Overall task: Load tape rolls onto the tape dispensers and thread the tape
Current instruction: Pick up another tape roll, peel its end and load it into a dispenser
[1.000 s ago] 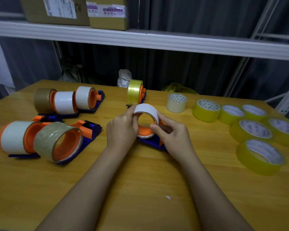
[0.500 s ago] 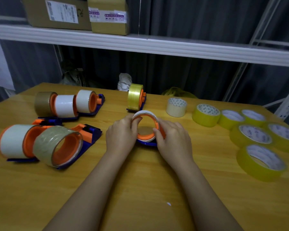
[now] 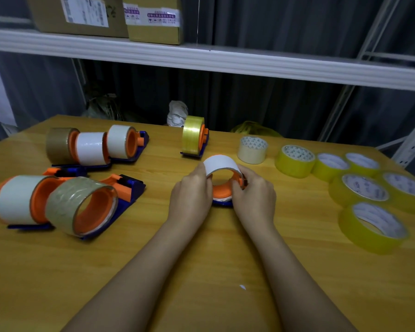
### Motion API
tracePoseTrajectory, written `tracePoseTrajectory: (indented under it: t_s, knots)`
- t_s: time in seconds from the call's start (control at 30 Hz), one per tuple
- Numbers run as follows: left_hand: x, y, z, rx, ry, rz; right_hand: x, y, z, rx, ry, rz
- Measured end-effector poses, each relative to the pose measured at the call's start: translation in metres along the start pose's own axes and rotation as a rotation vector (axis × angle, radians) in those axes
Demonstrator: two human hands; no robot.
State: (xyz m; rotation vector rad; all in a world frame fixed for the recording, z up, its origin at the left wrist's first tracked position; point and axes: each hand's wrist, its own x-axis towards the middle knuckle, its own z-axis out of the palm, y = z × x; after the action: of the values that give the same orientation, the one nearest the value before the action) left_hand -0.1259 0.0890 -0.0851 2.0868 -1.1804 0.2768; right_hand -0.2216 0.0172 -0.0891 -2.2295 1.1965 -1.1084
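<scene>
Two hands seat a white roll on its dispenser

Left hand point(image 3: 189, 197) and right hand point(image 3: 255, 200) curl fingers around the white tape roll point(image 3: 219, 165) between them, steadying it on the orange hub point(image 3: 222, 191), likely for threading

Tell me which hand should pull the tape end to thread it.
Probably the right hand: it sits at the orange hub's open side on the dispenser, while the left hand grips the white roll, steadying it.
</scene>
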Motion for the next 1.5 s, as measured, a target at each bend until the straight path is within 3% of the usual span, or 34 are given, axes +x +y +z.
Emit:
tracePoseTrajectory:
  t_s: [0.17, 0.27, 0.33, 0.43, 0.6, 0.73, 0.87, 1.0, 1.1, 1.2, 1.33, 1.5]
  knots:
    - [-0.003, 0.014, 0.003, 0.239, -0.05, 0.052, 0.005, 0.004, 0.002, 0.0, 0.096, 0.081]
    - [0.002, 0.01, 0.004, 0.227, -0.021, 0.06, 0.004, 0.007, 0.006, -0.019, 0.105, 0.029]
    - [0.004, 0.002, 0.003, 0.057, 0.034, 0.064, 0.006, 0.011, 0.004, 0.015, 0.13, 0.021]
    - [0.009, -0.004, -0.004, -0.427, 0.022, -0.066, 0.009, 0.015, -0.005, 0.209, 0.173, 0.029]
    - [0.015, -0.002, -0.021, -0.934, -0.313, -0.276, 0.006, 0.01, -0.006, 0.53, 0.054, 0.022]
    - [0.011, -0.002, -0.021, -0.889, -0.274, -0.192, 0.007, 0.006, -0.007, 0.763, -0.148, 0.124]
    - [0.004, -0.001, -0.013, -0.819, -0.163, -0.115, 0.007, -0.001, -0.013, 0.982, -0.217, 0.224]
    - [-0.005, 0.007, -0.002, -0.662, -0.05, 0.182, 0.001, -0.008, -0.013, 0.767, -0.246, 0.239]
    - [-0.006, 0.007, 0.003, -0.634, 0.003, 0.234, 0.002, -0.008, -0.019, 0.732, -0.302, 0.272]
    - [-0.005, 0.004, 0.002, -0.658, -0.012, 0.1, 0.001, -0.002, -0.024, 0.634, -0.472, 0.185]
    - [0.0, 0.007, -0.015, -0.881, -0.153, -0.197, 0.0, 0.007, -0.023, 0.428, -0.508, 0.042]
    - [0.006, 0.006, -0.02, -0.985, -0.151, -0.211, -0.001, 0.007, -0.017, 0.229, -0.421, -0.107]
